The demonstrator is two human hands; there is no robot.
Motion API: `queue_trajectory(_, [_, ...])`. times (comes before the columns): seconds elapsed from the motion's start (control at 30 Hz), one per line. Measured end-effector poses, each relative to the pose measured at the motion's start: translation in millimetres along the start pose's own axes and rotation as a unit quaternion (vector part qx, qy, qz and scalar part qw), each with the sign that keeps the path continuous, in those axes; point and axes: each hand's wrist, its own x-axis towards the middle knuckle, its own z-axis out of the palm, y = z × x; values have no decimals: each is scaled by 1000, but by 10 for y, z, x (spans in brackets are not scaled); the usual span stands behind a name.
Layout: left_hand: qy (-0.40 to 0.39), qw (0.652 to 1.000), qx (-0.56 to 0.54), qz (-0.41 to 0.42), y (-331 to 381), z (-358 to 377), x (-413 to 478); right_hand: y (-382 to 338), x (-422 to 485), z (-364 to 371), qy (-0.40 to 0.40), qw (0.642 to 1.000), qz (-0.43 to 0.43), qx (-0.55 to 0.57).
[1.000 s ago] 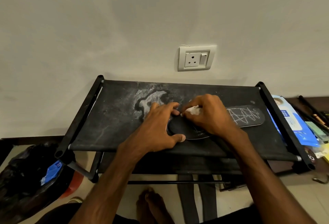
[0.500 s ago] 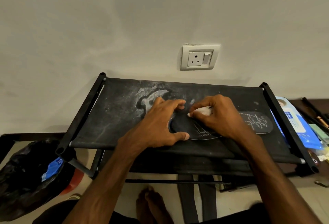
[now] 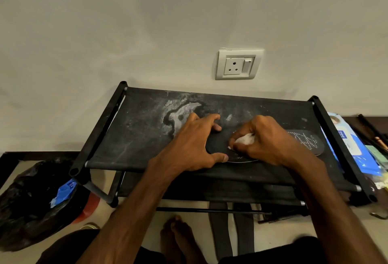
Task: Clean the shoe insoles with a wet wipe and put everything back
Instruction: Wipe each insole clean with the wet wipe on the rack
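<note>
Insole [image 3: 305,141] near front edge of rack [image 3: 134,133]

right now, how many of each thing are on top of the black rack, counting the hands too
insole: 1
wet wipe: 1
hands: 2, left hand and right hand
total: 4
</note>
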Motion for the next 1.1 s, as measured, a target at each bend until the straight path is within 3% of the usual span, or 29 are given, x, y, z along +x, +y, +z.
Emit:
queue_trajectory(0.3, [5, 1000, 6, 3, 7, 12, -6, -63, 276, 152, 138, 990, 41, 15])
queue_trajectory(0.57, [7, 1000, 11, 1, -4, 33, 3, -64, 68, 43, 47, 999, 17, 12])
queue_trajectory(0.7, [13, 999, 29, 17, 6, 29, -6, -61, -106, -93, -39, 999, 3, 30])
queue_trajectory(0.77, [14, 998, 52, 31, -3, 33, -2, -56, -100, -71, -27, 999, 7, 20])
queue_trajectory(0.87, [17, 996, 79, 44, -38, 52, 24, -56, 4, 80, 68, 998, 14, 1])
queue_trajectory(0.93, [16, 995, 83, 45, -54, 65, 41, -61, 38, 152, 92, 996, 7, 9])
queue_trajectory(1.1, [22, 994, 88, 58, -61, 65, 52, -63, -162, 48, 27, 999, 8, 30])
